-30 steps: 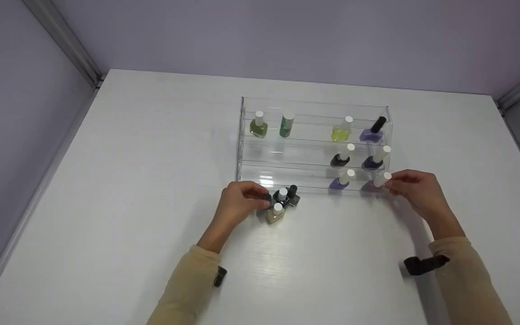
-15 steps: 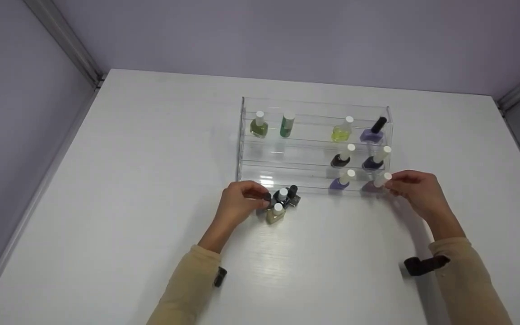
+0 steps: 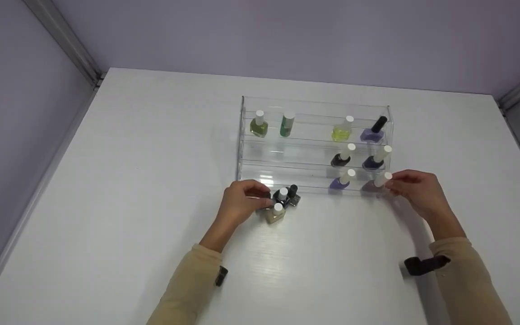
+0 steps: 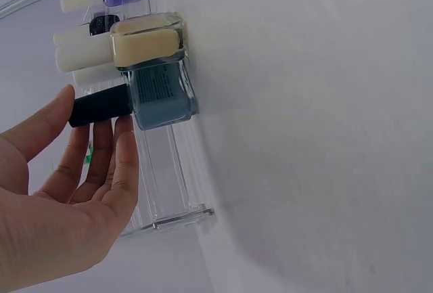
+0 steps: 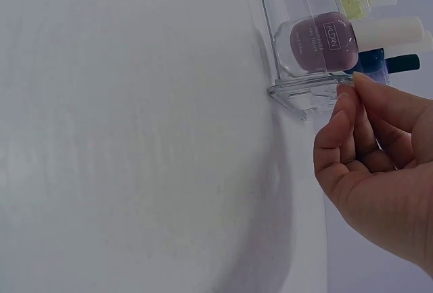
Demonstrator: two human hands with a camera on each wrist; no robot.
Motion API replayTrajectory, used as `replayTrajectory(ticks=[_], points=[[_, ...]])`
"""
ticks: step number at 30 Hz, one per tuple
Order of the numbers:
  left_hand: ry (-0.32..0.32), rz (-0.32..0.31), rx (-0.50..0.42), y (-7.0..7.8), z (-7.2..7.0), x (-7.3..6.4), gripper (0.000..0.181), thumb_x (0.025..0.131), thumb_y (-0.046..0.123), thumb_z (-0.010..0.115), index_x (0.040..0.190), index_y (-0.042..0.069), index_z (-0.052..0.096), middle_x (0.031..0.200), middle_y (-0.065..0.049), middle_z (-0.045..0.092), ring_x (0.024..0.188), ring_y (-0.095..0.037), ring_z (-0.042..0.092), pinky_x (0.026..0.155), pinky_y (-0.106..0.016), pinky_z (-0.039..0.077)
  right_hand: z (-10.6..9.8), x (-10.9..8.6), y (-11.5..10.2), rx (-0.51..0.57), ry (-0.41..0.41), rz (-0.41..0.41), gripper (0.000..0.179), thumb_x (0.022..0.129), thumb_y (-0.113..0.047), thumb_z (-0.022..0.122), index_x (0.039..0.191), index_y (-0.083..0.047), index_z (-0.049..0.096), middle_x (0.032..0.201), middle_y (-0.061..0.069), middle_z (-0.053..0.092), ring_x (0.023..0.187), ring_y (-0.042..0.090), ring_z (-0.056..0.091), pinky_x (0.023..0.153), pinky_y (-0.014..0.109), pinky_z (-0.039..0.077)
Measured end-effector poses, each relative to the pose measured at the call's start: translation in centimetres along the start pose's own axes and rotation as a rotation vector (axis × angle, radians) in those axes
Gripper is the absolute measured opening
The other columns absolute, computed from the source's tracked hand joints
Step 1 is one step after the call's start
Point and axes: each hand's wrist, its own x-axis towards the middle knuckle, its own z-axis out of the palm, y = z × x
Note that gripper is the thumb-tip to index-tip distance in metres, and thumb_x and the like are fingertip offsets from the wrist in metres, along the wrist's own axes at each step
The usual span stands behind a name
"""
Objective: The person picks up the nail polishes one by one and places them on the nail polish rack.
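Observation:
My left hand [image 3: 242, 201] pinches the black cap of a blue-grey nail polish bottle [image 4: 161, 97] between thumb and fingers, at the front of a clear acrylic rack [image 3: 260, 174]. Touching that bottle in the left wrist view is a beige nail polish bottle [image 4: 145, 46] with a white cap. A dark bottle with a white cap [image 3: 282, 195] and a small black-capped bottle [image 3: 294, 198] stand close by. My right hand [image 3: 415, 187] pinches the rack's front right corner, beside a mauve nail polish bottle [image 5: 325, 42].
Purple [image 3: 340, 183], dark [image 3: 341, 159] and navy [image 3: 373, 162] bottles stand on the rack's lower tiers at right. Its top tier bears a green bottle [image 3: 258, 127], a teal one [image 3: 286, 126], a yellow one [image 3: 341, 133] and a lilac one [image 3: 372, 134]. Walls enclose the white table [image 3: 160, 135].
My left fingers have shifted very slightly right with the blue-grey bottle, and its cap is now more hidden behind them. The right hand stays at the rack's corner.

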Motion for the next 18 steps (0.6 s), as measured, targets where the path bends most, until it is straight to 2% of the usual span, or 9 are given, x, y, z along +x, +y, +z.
replayTrajectory(ticks=[4, 11, 18], points=[[0.003, -0.006, -0.015, -0.11, 0.06, 0.04, 0.021, 0.072, 0.000, 0.075, 0.091, 0.001, 0.067, 0.090, -0.007, 0.067, 0.087, -0.018, 0.063, 0.074, -0.027, 0.050, -0.06, 0.03, 0.03, -0.015, 0.006, 0.007, 0.011, 0.082, 0.003, 0.064, 0.083, -0.006, 0.069, 0.078, -0.002, 0.065, 0.068, 0.012, 0.060, 0.061, 0.023, 0.050], [0.021, 0.005, -0.009, -0.21, 0.05, 0.00, 0.020, 0.071, 0.002, 0.076, 0.090, 0.003, 0.067, 0.089, -0.006, 0.067, 0.086, -0.019, 0.063, 0.074, -0.027, 0.050, -0.16, 0.07, 0.04, -0.144, 0.019, 0.017, 0.006, 0.083, -0.005, 0.066, 0.089, -0.007, 0.068, 0.082, -0.002, 0.065, 0.072, 0.011, 0.060, 0.064, 0.023, 0.050], [0.035, 0.019, -0.010, -0.26, 0.06, -0.03, 0.021, 0.071, 0.003, 0.076, 0.090, 0.003, 0.067, 0.090, -0.007, 0.067, 0.086, -0.019, 0.063, 0.075, -0.028, 0.049, -0.16, 0.05, 0.01, -0.160, 0.015, 0.010, 0.009, 0.083, -0.009, 0.067, 0.091, -0.004, 0.067, 0.084, -0.001, 0.065, 0.074, 0.011, 0.060, 0.065, 0.023, 0.051]])
